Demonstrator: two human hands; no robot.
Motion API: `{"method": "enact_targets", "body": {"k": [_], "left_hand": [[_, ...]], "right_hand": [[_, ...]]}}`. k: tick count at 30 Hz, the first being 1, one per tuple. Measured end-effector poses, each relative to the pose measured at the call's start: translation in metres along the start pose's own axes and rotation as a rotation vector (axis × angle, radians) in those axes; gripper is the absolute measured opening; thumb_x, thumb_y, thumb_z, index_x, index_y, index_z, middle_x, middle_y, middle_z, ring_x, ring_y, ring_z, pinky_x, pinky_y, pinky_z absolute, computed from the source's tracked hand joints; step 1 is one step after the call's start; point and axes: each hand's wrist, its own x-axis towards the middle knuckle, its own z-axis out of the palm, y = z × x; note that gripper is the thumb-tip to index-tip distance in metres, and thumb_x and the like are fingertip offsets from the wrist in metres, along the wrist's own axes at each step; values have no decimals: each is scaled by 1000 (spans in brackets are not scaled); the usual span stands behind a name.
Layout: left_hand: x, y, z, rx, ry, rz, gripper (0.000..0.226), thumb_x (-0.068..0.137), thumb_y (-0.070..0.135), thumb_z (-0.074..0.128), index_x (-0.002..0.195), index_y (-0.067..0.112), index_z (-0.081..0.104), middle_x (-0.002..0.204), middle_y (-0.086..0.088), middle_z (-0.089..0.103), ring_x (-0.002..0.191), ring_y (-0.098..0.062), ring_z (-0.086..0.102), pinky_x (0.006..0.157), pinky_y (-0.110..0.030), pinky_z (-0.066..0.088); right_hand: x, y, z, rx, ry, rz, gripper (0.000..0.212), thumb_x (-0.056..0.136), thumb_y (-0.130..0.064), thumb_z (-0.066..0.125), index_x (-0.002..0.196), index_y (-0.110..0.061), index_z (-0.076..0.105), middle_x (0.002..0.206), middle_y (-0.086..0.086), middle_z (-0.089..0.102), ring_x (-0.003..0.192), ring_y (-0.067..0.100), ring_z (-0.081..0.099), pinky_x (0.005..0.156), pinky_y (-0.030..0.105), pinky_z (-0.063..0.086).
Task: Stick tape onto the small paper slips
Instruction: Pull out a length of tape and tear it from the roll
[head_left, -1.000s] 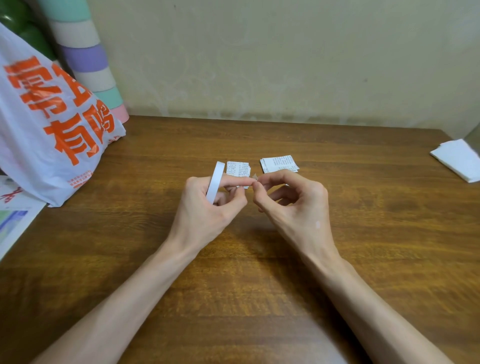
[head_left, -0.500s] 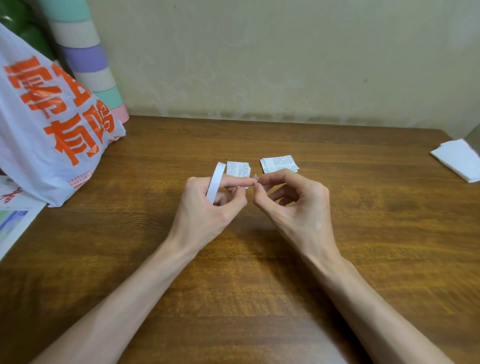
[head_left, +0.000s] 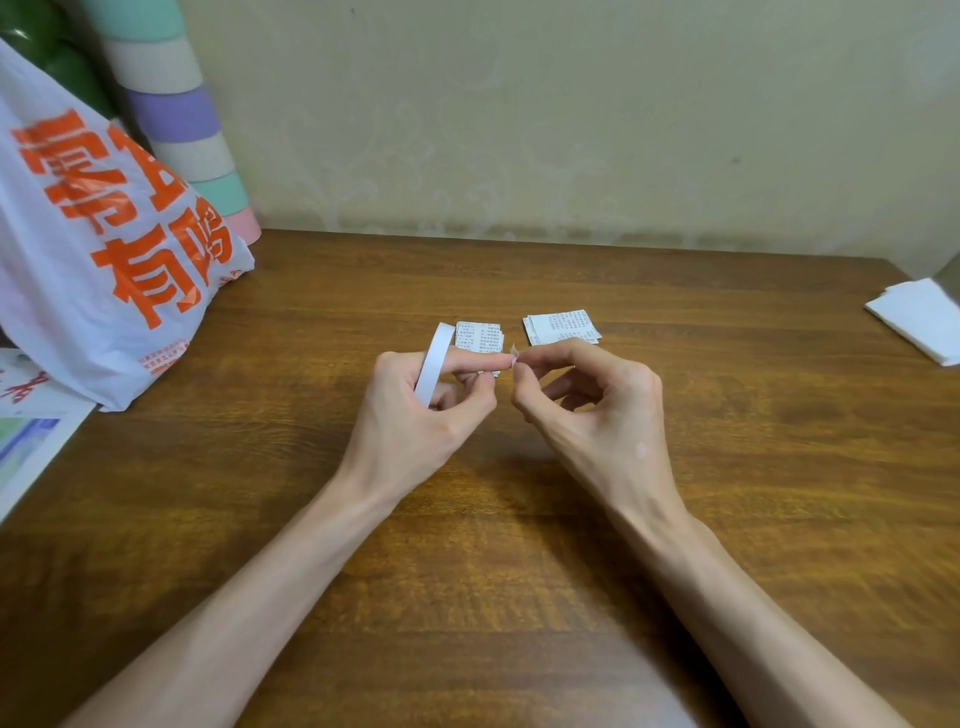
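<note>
Glossy wooden table (head_left: 519, 597), crinkly plastic bag (head_left: 78, 249), paper slips (head_left: 558, 328).

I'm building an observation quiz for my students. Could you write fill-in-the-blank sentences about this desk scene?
1. The left hand holds a white roll of ___, whose loose end the right hand pinches.
2. Beyond the hands, ___ piles of paper slips lie on the table.
3. The white plastic bag at the left carries ___ lettering.
4. The folded paper lies at the table's ___ edge.
Missing words: tape; two; orange; right.
</note>
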Motion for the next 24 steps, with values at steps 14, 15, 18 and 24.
{"method": "enact_targets", "body": {"k": [14, 15, 18, 24], "left_hand": [[0, -1, 1, -1, -7, 9, 21, 95, 4, 71, 106, 18, 83, 41, 18, 45, 38, -6, 28, 45, -16, 24], [0, -1, 0, -3, -7, 8, 21, 95, 4, 71, 106, 18, 83, 42, 18, 45, 37, -5, 29, 45, -16, 25], [0, -1, 0, -6, -7, 8, 21, 95, 5, 71, 105, 20, 83, 42, 16, 47, 38, -5, 29, 45, -17, 26], [0, 0, 0, -8, -14, 7, 21, 95, 4, 70, 106, 18, 82, 41, 18, 45, 37, -5, 28, 45, -16, 25]], "right_hand": [[1, 2, 0, 56, -12, 51, 12, 88, -12, 76, 89, -24, 78, 72, -15, 72, 62, 14, 71, 62, 20, 47], [1, 2, 0, 66, -13, 58, 12, 89, -12, 76, 89, -24, 78, 72, -15, 72, 62, 15, 71, 62, 21, 47], [1, 3, 1, 89, -20, 58, 10, 90, -15, 77, 89, -25, 78, 81, -10, 75, 64, 17, 73, 62, 25, 51], [2, 5, 0, 93, -21, 69, 10, 91, -15, 77, 91, -25, 78, 82, -9, 74, 63, 19, 72, 62, 25, 50]]}}
